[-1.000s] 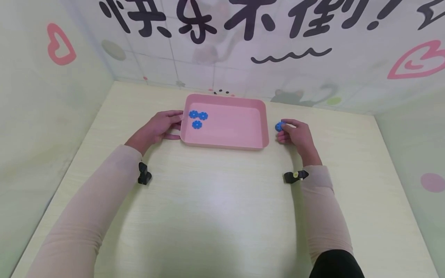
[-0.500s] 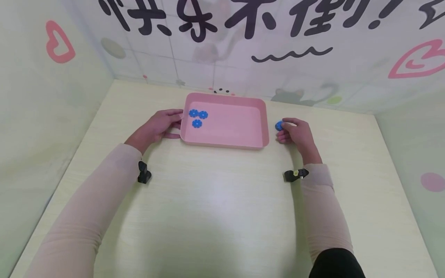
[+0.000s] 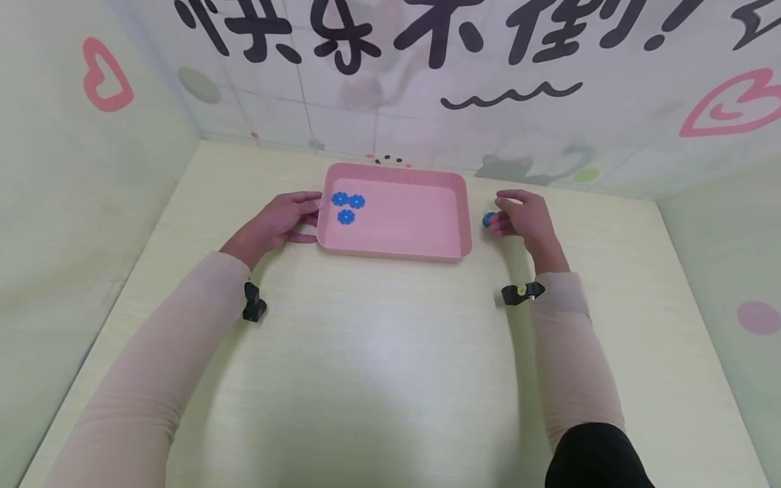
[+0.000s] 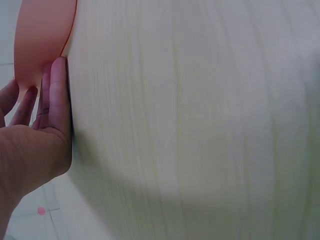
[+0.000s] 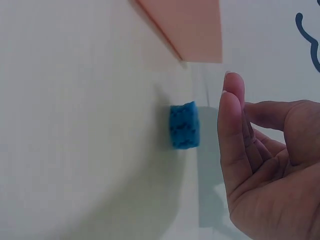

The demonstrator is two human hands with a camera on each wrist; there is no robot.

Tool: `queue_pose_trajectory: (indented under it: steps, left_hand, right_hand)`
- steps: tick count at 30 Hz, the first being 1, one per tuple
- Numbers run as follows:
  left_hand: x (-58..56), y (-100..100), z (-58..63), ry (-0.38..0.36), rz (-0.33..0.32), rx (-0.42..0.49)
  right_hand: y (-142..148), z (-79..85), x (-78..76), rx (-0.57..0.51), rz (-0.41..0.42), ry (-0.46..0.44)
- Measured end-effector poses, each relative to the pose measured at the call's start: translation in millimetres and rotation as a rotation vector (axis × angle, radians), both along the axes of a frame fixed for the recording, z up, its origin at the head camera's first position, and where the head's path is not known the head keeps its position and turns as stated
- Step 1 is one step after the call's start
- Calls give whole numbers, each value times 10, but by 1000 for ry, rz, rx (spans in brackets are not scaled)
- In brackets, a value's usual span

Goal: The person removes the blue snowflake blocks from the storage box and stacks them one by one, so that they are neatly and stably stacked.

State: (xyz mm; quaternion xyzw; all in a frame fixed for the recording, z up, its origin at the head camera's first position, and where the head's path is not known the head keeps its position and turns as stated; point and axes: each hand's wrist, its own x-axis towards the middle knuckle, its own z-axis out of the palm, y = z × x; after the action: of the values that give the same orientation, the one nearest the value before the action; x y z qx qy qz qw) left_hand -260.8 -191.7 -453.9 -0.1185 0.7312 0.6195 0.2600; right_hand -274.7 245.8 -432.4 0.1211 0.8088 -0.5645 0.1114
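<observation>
We see the left hand (image 3: 287,215), fingers extended, touching the tray (image 3: 415,217) with three discs (image 3: 346,220); beside the stack (image 5: 184,126) on the table (image 3: 390,352), the right hand's (image 3: 526,215) loosely extended fingers seemingly hold nothing. A sideways brush, we judge, could topple the stack.

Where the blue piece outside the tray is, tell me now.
In the head view, the blue piece sits on the table just right of the pink tray, beside the right hand and partly behind its fingers.
</observation>
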Motion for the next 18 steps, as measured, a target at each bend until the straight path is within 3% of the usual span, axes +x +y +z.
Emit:
queue_pose_trajectory:
  steps: [7,18]
  left_hand:
    - [-11,-8,-15,2,-6,1]
    - [-13,-6,-30,0,2,7]
  right_hand:
    - [-161,143,-102,-22,15,24]
    - [-572,296,-246,73,84,43]
